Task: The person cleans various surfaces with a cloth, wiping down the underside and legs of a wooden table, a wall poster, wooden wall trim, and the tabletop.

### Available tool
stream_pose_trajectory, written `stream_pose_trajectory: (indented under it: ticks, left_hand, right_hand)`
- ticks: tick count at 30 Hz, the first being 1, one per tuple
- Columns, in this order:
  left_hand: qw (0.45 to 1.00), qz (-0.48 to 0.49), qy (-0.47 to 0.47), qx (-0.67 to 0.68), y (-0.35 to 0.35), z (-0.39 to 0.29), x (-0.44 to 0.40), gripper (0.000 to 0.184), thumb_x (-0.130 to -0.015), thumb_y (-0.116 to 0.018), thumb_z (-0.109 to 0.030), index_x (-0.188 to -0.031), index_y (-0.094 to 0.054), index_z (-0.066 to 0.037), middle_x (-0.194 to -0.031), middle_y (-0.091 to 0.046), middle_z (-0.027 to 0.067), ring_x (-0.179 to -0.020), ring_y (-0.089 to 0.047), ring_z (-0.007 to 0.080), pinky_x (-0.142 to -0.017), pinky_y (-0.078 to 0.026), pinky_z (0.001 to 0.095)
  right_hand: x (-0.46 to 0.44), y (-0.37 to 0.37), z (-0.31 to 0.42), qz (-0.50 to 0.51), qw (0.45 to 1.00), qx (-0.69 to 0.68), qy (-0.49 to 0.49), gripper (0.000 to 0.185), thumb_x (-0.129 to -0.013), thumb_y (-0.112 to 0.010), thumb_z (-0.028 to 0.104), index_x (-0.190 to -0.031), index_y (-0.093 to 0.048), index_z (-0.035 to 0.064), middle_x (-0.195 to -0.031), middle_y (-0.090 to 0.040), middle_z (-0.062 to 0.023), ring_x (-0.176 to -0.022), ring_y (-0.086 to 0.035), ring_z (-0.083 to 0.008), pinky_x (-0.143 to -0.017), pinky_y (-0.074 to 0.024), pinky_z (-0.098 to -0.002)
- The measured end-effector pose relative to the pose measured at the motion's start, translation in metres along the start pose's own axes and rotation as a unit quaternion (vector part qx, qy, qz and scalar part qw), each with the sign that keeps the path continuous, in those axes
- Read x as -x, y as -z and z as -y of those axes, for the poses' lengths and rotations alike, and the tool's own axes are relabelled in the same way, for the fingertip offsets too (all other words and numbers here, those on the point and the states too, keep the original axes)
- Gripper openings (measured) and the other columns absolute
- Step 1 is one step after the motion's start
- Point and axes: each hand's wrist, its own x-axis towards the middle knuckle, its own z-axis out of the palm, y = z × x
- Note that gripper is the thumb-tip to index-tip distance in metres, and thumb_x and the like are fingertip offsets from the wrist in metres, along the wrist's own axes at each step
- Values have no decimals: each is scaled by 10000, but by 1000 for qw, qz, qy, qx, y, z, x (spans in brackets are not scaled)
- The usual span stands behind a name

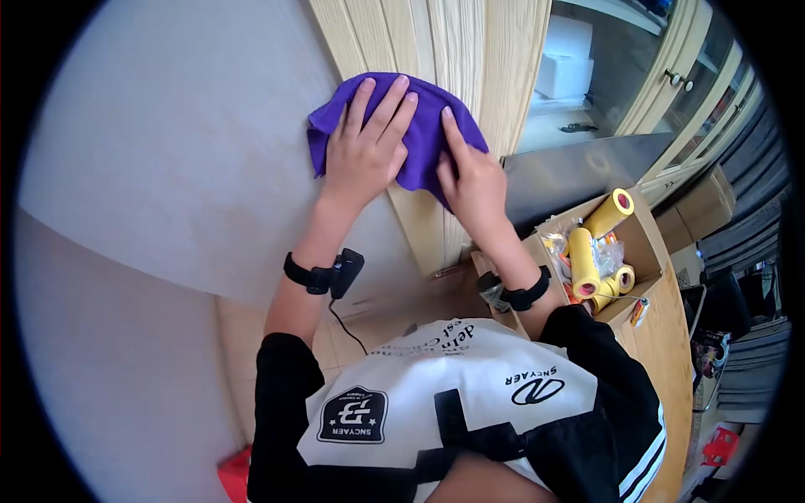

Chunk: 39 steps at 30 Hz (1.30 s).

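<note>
A purple cloth (428, 105) is spread against a light wooden panel (495, 50) and overlaps the pale wall (193, 109) beside it. My left hand (365, 155) lies on the left part of the cloth with its fingers spread and extended. On the cloth's right part rests my right hand (474, 180), its index finger stretched out and the other fingers bent, partly hidden. Both hands press the cloth from above, a short gap between them. The cloth's left corner hangs slightly folded.
At the right, a cardboard box (650, 243) of yellow rolls (583, 256) stands on a wooden table (662, 369). A cabinet with glass doors (671, 109) holds a white box (563, 77). A red object (235, 476) lies at the lower left.
</note>
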Motion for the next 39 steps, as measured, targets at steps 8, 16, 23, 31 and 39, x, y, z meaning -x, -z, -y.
stream_pose_trajectory:
  ticks: [8, 16, 23, 31, 39]
  left_hand:
    - [998, 16, -60, -8, -4, 7, 4, 559, -691, -613, -143, -1238, -549, -237, -1352, -453, -66, -1290, -370, 220, -666, -520, 276]
    - [958, 180, -140, 174, -25, 6, 36, 542, -795, -584, -73, -1319, -444, -69, -1413, -366, 76, -1270, -370, 329, -1035, -333, 385]
    - [900, 353, -209, 145, -29, -3, 67, 599, -817, -544, -48, -1380, -342, -60, -1415, -363, 80, -1292, -363, 262, -1039, -321, 356]
    - [944, 248, -216, 27, -7, 12, 17, 579, -793, -564, -128, -1352, -413, -133, -1415, -375, -30, -1275, -391, 188, -1020, -333, 299]
    - [870, 424, -232, 94, -32, -14, 75, 612, -827, -589, -170, -1391, -350, -151, -1443, -322, -14, -1294, -341, 238, -1063, -271, 349]
  right_hand:
    - [2, -2, 14, -50, 997, -57, 32, 522, -732, -585, 30, -1248, -507, 20, -1057, -512, -216, -972, -516, -359, -819, -426, -420]
    - [63, -102, -38, -60, 991, 48, 113, 597, -767, -612, 275, -1291, -448, 42, -1385, -368, -179, -1277, -345, -352, -1033, -285, -471]
    - [135, -118, -56, 61, 996, 37, 59, 597, -766, -616, 241, -1300, -437, 43, -1376, -380, -169, -1283, -345, -325, -1056, -253, -464]
    - [77, -109, -29, -44, 998, -6, 42, 618, -770, -603, 301, -1325, -427, 96, -1398, -379, -113, -1292, -337, -307, -1052, -259, -460]
    - [169, -187, -66, -78, 994, 52, 57, 575, -793, -559, 441, -1287, -487, 155, -1367, -423, -72, -1274, -356, -264, -1037, -263, -473]
